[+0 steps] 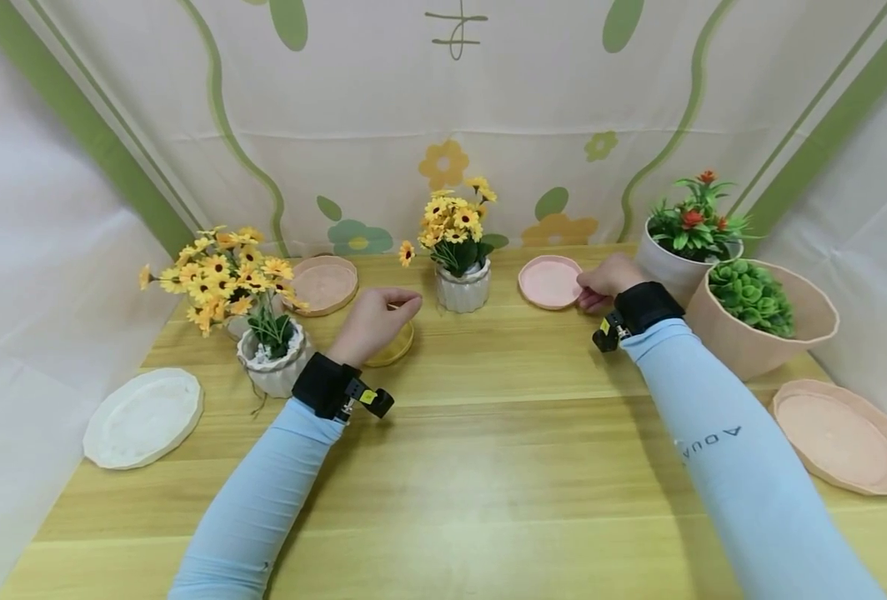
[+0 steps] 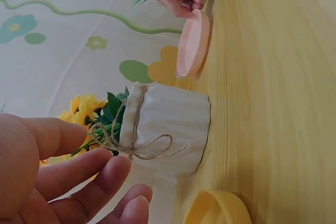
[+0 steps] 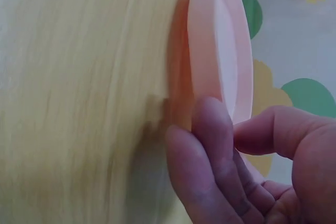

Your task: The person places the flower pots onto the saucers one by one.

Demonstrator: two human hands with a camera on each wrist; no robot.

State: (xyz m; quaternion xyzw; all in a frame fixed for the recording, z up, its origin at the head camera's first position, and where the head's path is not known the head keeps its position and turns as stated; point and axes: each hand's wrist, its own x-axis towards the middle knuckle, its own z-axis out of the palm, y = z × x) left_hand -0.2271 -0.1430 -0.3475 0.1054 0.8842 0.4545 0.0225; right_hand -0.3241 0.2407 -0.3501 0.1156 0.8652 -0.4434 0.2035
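Thumb and fingers of the right hand (image 1: 604, 283) clamped on the rim of the small pink saucer (image 1: 550, 282), back of the table (image 1: 473, 475), right of the small flower pot (image 1: 463, 290). Right wrist view: thumb on the inner side, fingertips on the outer wall. Can't tell if the saucer is flat on the wood or just off it.

Left hand (image 1: 374, 323) is well apart from the right, fingers loosely bent, nothing in them. It sits over the yellow saucer (image 1: 395, 347), just beside the small flower pot. Fingertips overlap the pot's twine (image 2: 139, 153) in the left wrist view, but the head view shows a gap.

Step in hand, my read: right hand taking or placing the pink saucer; one frame won't say which. No pot stands in it.

If it's to move, next move calls for a firm pinch, saucer kept level, and a path clear of the small flower pot and the white pot (image 1: 672, 267) behind the right wrist. Left hand looks free to steady the small flower pot or reach down for the yellow saucer.
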